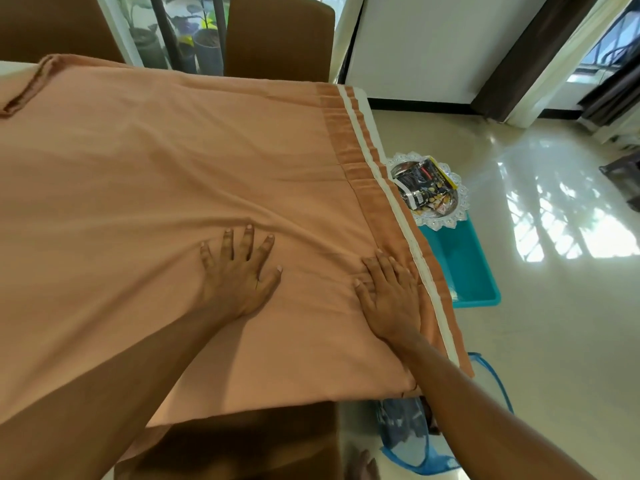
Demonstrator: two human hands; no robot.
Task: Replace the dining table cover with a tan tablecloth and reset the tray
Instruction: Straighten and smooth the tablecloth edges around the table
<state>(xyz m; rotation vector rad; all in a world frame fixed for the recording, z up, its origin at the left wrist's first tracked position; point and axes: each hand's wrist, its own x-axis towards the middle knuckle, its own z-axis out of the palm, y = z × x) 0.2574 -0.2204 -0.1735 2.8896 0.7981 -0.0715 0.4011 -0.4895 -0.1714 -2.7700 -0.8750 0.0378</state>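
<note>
hands lie flat, fingers spread, holding nothing: left hand point(239, 275) and right hand point(388, 296) press the tan cotton tablecloth point(156, 188) on the table; the round silver scalloped tray point(450, 220) sits off its right edge, nearer the right hand.

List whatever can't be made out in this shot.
Table, head view: top hidden under the tablecloth; whether an old cover lies beneath cannot be told.
Tray: its left part hidden behind the cloth's hanging edge; packets too small to read.
Basket: contents dim behind mesh, partly blocked by the right arm.
Tablecloth's left side: cut off by the frame edge.
</note>
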